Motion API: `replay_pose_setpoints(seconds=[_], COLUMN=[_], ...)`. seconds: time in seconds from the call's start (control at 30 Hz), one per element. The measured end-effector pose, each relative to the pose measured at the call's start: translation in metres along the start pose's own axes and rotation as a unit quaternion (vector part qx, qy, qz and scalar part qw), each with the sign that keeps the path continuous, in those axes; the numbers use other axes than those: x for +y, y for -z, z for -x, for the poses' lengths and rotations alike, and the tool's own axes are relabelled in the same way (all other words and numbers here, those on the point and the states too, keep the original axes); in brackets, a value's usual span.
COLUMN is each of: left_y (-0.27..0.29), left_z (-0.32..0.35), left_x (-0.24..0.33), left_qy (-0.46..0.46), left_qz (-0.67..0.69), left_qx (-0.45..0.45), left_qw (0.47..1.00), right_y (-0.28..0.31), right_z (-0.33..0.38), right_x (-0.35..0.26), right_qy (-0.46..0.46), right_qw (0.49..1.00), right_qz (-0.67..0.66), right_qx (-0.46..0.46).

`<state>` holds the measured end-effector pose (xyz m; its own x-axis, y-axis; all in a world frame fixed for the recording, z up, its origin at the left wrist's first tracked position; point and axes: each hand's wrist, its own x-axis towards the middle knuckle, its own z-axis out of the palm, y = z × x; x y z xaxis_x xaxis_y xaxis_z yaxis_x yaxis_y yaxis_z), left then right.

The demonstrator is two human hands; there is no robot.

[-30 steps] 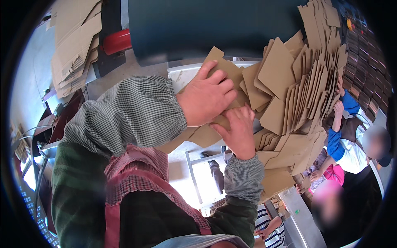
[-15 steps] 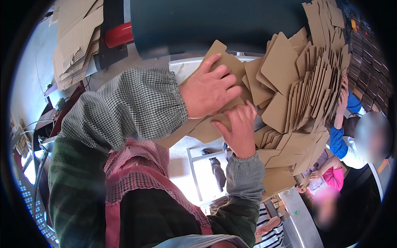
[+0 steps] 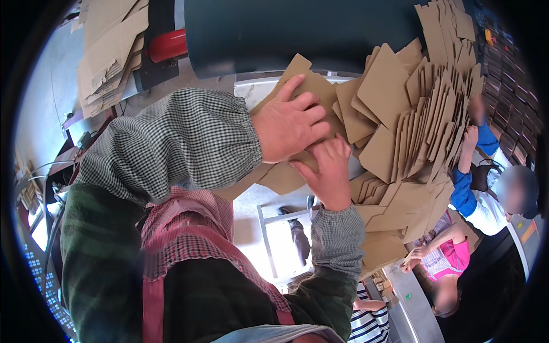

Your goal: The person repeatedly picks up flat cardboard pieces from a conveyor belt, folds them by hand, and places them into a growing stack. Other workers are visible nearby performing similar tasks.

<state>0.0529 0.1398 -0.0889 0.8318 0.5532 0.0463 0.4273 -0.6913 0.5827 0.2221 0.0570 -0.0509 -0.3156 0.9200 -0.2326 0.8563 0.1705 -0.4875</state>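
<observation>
A big pile of flat brown cardboard blanks (image 3: 423, 126) stands on edge, fanned out at the right. My left hand (image 3: 289, 126), in a checked sleeve, lies spread over the top of a bundle of blanks (image 3: 311, 86) at the pile's left end. Just below it, my right hand (image 3: 327, 171) grips the same bundle from underneath, fingers curled around its edge. The two hands touch each other.
A dark teal machine body (image 3: 320, 28) and a red roller (image 3: 168, 44) sit above the pile. More cardboard sheets (image 3: 108, 51) are stacked at the upper left. Other people work at the right: a blue sleeve (image 3: 486, 143), a pink top (image 3: 446, 257), a striped shirt (image 3: 372, 320).
Both hands stay on the bundle. My left hand has slid slightly up over its top and my right hand has closed in beneath it.
</observation>
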Motion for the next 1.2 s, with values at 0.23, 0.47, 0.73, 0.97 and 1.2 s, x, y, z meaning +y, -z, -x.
replay_pose_setpoints(seconds=[0.23,0.47,0.73,0.97,1.2], left_y=[0.003,0.001,0.004,0.002,0.005], left_z=[0.002,0.009,0.011,0.011,0.014], left_x=[-0.003,-0.012,-0.017,-0.016,-0.021], left_qy=[-0.002,-0.051,-0.084,-0.082,-0.111], left_qz=[0.024,0.022,0.047,0.004,0.038], left_qx=[-0.007,0.017,0.007,0.013,0.005], left_qw=[1.000,0.998,0.995,0.997,0.993], right_y=[0.001,0.005,-0.016,-0.073,-0.064], right_z=[0.002,0.002,0.032,0.044,0.035], right_x=[-0.003,0.002,-0.043,-0.059,-0.074], right_qy=[0.014,0.002,-0.061,-0.194,-0.269], right_qw=[1.000,1.000,0.996,0.970,0.945], right_qz=[-0.002,0.004,0.050,-0.044,-0.089], right_qx=[0.015,-0.024,0.051,0.142,0.162])
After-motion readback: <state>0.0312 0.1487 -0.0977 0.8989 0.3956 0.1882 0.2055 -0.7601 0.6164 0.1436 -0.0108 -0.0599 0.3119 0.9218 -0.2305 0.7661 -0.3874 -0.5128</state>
